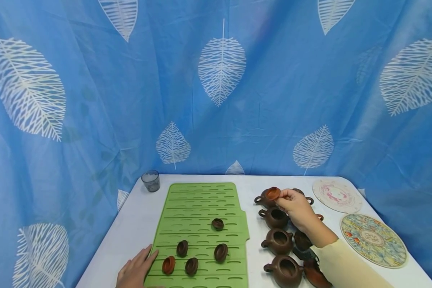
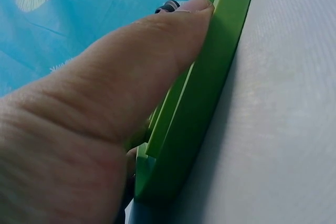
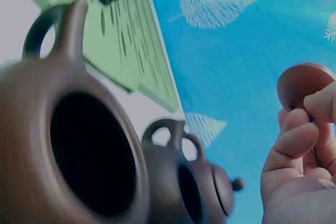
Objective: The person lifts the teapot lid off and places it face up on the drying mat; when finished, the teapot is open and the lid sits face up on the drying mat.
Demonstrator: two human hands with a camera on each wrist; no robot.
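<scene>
A reddish-brown teapot lid (image 1: 273, 193) is pinched between the thumb and fingers of my right hand (image 1: 297, 208), raised over the far end of the teapots. In the right wrist view the lid (image 3: 300, 83) shows its round face, apart from the pots. Beneath it stands a dark teapot (image 1: 262, 199); nearer ones, such as the front teapot (image 1: 286, 272), have open mouths. My left hand (image 1: 137, 268) rests at the left edge of a green mat (image 1: 201, 200), thumb (image 2: 157, 40) straight along its rim. On the mat lie a red lid (image 1: 168, 265) and several dark lids (image 1: 221, 253).
A second row of teapots (image 1: 315, 274) is partly hidden behind my right arm. Two round decorated mats, one pink-white (image 1: 336, 196) and one floral (image 1: 373, 240), lie at the right. A grey glass (image 1: 151, 181) stands at the back left. A blue curtain (image 1: 266, 100) hangs behind the table.
</scene>
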